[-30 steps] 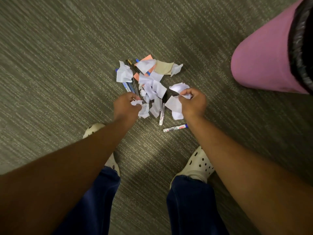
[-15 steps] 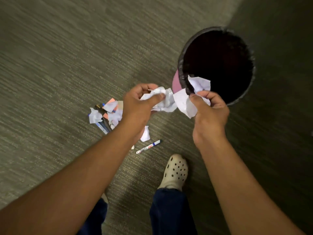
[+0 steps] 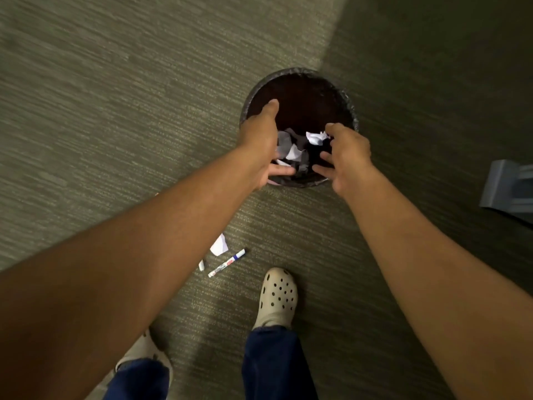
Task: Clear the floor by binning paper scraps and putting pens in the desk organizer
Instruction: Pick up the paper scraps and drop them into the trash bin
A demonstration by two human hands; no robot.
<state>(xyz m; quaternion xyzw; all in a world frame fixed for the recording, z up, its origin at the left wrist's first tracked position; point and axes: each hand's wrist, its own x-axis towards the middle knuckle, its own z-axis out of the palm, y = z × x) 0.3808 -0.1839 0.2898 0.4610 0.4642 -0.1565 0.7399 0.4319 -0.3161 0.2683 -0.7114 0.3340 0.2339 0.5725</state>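
Observation:
Both hands hover over the round bin [image 3: 340,93] with its black liner. My left hand [image 3: 264,142] is spread at the bin's left rim, holding nothing. My right hand [image 3: 344,155] is spread at the near right rim, also holding nothing. White paper scraps [image 3: 297,147] lie or fall inside the bin between the hands. On the carpet under my left forearm lie a white marker pen with a blue band [image 3: 227,262], a white paper scrap [image 3: 219,244] and a small white piece [image 3: 202,265]. The remaining floor pile is hidden behind my left arm.
Grey-green carpet covers the floor, darker in shadow to the right. A grey object [image 3: 510,189] stands at the right edge. My feet in cream clogs [image 3: 277,298] stand near the pen, close below the bin.
Both hands lifted crumpled paper from the floor pile, carried it to the right over the bin and opened; the scraps are now inside the bin.

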